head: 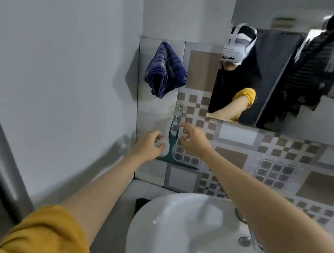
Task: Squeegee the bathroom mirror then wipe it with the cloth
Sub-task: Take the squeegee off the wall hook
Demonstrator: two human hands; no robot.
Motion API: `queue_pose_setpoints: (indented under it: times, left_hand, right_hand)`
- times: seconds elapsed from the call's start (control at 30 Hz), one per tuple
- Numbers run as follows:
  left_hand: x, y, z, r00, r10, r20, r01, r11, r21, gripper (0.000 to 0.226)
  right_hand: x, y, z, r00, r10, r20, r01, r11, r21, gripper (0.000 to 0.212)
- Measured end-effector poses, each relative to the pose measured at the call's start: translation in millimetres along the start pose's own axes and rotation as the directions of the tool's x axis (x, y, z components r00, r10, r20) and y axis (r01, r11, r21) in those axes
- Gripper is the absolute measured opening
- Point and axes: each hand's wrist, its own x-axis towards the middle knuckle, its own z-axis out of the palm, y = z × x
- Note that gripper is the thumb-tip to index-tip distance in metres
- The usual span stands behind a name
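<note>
A teal squeegee (172, 144) hangs by its handle from a small wall hook (178, 110), blade at the bottom. My left hand (150, 145) is just left of the handle, fingers apart, holding nothing. My right hand (194, 138) is just right of the handle, fingers spread near its upper part, not gripping it. A blue checked cloth (165, 70) hangs on the wall above and to the left. The mirror (281, 81) is mounted at the upper right and reflects a person with a headset.
A white sink (174, 226) with a drain (244, 241) and a metal tap (256, 247) lies below my arms. Patterned tiles (274, 170) cover the wall under the mirror. A plain grey wall (56, 77) stands on the left. Dark clothes (319, 64) show in the mirror.
</note>
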Motion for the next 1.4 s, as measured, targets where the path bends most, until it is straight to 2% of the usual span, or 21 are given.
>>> queue_pose_setpoints:
  times: [0.13, 0.27, 0.5, 0.7, 0.8, 0.97, 1.07, 1.13, 1.2, 1.3, 1.4]
  left_hand:
    - [11.1, -22.5, 13.8, 0.999, -0.026, 0.025, 0.028, 0.998, -0.058, 0.038]
    - [19.8, -35.0, 29.5, 1.000, -0.023, 0.018, 0.026, 0.984, -0.174, 0.043]
    - [24.3, -40.4, 51.6, 0.999, -0.041, 0.012, 0.042, 0.951, -0.308, 0.035]
    - [22.2, -30.0, 48.9, 0.992, -0.021, -0.123, -0.029, 0.919, -0.392, 0.034]
    - [16.1, -22.6, 43.0, 0.981, 0.017, -0.191, -0.090, 0.921, -0.379, 0.035]
    - [0.6, 0.7, 30.4, 0.917, 0.095, -0.388, -0.229, 0.921, -0.314, 0.030]
    - [-4.8, 18.5, 20.7, 0.880, 0.123, -0.459, -0.283, 0.912, -0.299, 0.027]
    - [-6.7, 30.6, 13.1, 0.861, 0.178, -0.476, -0.332, 0.906, -0.261, 0.027]
    - [-7.7, 42.0, 5.0, 0.845, 0.257, -0.470, -0.389, 0.897, -0.209, 0.028]
    - [-6.5, 57.3, -6.1, 0.843, 0.349, -0.410, -0.447, 0.878, -0.171, 0.030]
    - [-0.8, 73.7, -12.8, 0.847, 0.423, -0.322, -0.487, 0.861, -0.149, 0.029]
  right_hand:
    - [11.7, 5.7, 20.8, 0.998, 0.044, -0.037, -0.044, 0.999, 0.021, 0.047]
    - [19.1, 12.1, 35.1, 0.993, 0.073, -0.089, -0.063, 0.992, 0.113, 0.043]
    - [26.3, 13.1, 45.0, 0.967, 0.097, -0.236, -0.035, 0.967, 0.254, 0.031]
    - [28.8, 5.1, 40.3, 0.960, 0.104, -0.260, -0.014, 0.945, 0.328, 0.032]
    - [25.7, -3.2, 30.0, 0.962, 0.055, -0.267, 0.038, 0.942, 0.333, 0.034]
    - [11.5, -21.6, 6.7, 0.949, -0.065, -0.309, 0.157, 0.946, 0.283, 0.033]
    - [-1.7, -29.3, -17.4, 0.939, -0.102, -0.328, 0.200, 0.938, 0.283, 0.031]
    - [-12.7, -33.7, -38.1, 0.927, -0.143, -0.348, 0.226, 0.951, 0.210, 0.031]
    - [-23.5, -36.3, -60.5, 0.886, -0.252, -0.390, 0.280, 0.960, 0.016, 0.033]
    - [-35.9, -39.7, -91.5, 0.812, -0.396, -0.428, 0.320, 0.916, -0.241, 0.036]
    - [-43.5, -42.4, -118.6, 0.802, -0.490, -0.342, 0.342, 0.846, -0.409, 0.039]
